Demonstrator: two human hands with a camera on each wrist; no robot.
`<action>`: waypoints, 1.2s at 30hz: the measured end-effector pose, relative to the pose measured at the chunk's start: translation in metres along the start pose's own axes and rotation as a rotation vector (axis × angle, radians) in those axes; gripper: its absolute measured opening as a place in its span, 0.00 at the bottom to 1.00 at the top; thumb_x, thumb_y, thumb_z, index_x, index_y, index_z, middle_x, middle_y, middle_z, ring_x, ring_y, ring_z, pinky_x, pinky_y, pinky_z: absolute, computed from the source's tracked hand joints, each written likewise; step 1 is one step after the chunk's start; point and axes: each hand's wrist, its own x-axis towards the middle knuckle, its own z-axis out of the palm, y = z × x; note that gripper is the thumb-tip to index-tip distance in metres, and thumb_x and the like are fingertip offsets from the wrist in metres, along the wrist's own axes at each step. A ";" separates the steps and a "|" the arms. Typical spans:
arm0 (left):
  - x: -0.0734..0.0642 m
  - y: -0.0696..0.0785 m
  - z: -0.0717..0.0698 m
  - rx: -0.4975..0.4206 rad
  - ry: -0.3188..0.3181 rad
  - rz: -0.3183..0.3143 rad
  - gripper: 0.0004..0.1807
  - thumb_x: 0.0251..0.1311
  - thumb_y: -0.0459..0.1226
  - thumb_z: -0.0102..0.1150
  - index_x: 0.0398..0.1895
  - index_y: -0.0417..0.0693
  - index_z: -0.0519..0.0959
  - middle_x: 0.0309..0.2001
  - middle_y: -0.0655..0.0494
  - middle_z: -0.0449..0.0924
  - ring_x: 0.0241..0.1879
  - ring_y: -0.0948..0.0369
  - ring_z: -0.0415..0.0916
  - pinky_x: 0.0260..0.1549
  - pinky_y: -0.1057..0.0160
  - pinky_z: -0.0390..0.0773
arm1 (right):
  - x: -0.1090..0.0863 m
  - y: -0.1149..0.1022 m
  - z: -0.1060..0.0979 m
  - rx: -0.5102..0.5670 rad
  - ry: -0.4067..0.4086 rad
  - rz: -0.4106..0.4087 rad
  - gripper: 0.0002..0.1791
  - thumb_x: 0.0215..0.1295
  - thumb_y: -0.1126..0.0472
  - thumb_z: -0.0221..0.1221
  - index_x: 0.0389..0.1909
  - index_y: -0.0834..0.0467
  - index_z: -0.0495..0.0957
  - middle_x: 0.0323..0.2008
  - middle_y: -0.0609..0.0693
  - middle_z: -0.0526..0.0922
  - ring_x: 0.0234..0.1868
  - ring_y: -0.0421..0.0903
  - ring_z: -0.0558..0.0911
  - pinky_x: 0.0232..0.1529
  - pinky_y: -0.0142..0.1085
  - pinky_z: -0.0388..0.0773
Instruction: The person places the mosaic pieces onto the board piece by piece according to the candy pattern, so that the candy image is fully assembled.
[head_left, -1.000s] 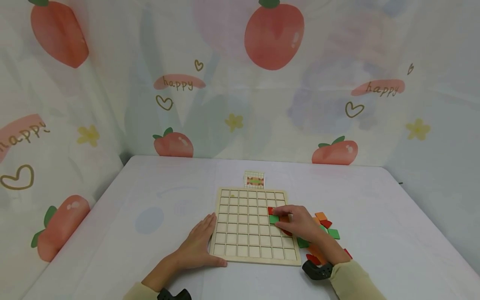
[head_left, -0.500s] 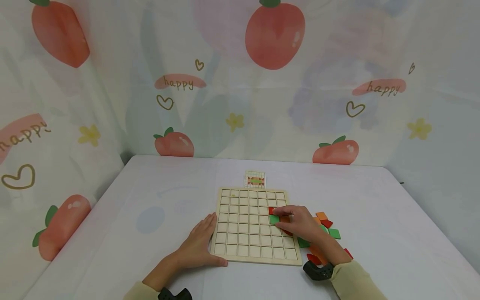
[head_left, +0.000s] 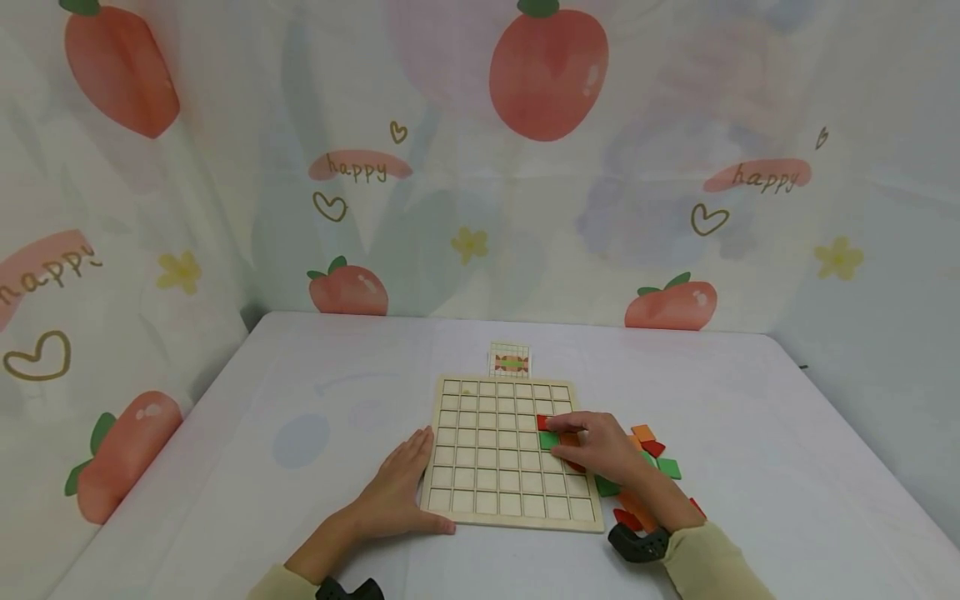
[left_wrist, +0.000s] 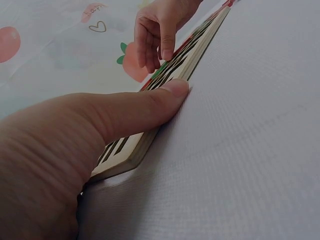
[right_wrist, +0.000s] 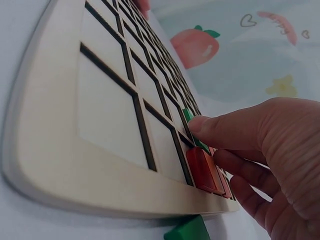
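A wooden grid board lies on the table. In its right-hand columns sit a red tile, a green tile below it and red-orange pieces along the right edge. My right hand bends over these pieces. Its thumb touches the green tile, while its index fingertip is at the red tile; the fingertips stay apart and partly hide the pieces. My left hand rests against the board's left side, fingers straight, with the thumb on the near edge.
A small card with a coloured grid pattern lies just beyond the board. Loose orange, red and green tiles are scattered to the right, partly beneath my right forearm. A printed cloth hangs behind the table.
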 end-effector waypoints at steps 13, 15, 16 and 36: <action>-0.001 -0.001 0.001 0.009 -0.006 -0.010 0.70 0.34 0.70 0.60 0.70 0.33 0.43 0.71 0.43 0.41 0.69 0.52 0.37 0.63 0.50 0.43 | -0.016 0.006 -0.014 -0.020 0.049 0.037 0.17 0.54 0.56 0.66 0.45 0.55 0.81 0.42 0.44 0.81 0.46 0.47 0.75 0.47 0.46 0.72; -0.001 -0.001 0.002 0.012 -0.004 -0.008 0.70 0.34 0.70 0.60 0.70 0.33 0.43 0.71 0.43 0.41 0.69 0.52 0.37 0.63 0.50 0.43 | -0.019 0.008 -0.017 -0.024 0.051 0.052 0.17 0.54 0.55 0.66 0.45 0.54 0.81 0.42 0.43 0.81 0.47 0.48 0.75 0.48 0.47 0.71; -0.001 -0.001 0.002 0.013 -0.002 -0.006 0.70 0.34 0.70 0.60 0.70 0.33 0.43 0.71 0.43 0.41 0.69 0.52 0.37 0.63 0.50 0.43 | -0.020 0.009 -0.018 -0.029 0.053 0.062 0.17 0.54 0.55 0.66 0.45 0.53 0.81 0.42 0.43 0.81 0.47 0.48 0.74 0.48 0.47 0.71; 0.000 -0.001 0.002 0.017 0.008 0.005 0.69 0.34 0.71 0.59 0.70 0.32 0.43 0.71 0.42 0.41 0.69 0.51 0.37 0.63 0.49 0.43 | -0.044 0.029 -0.050 -0.129 0.111 0.131 0.22 0.53 0.58 0.67 0.50 0.61 0.78 0.44 0.52 0.81 0.46 0.50 0.77 0.44 0.43 0.76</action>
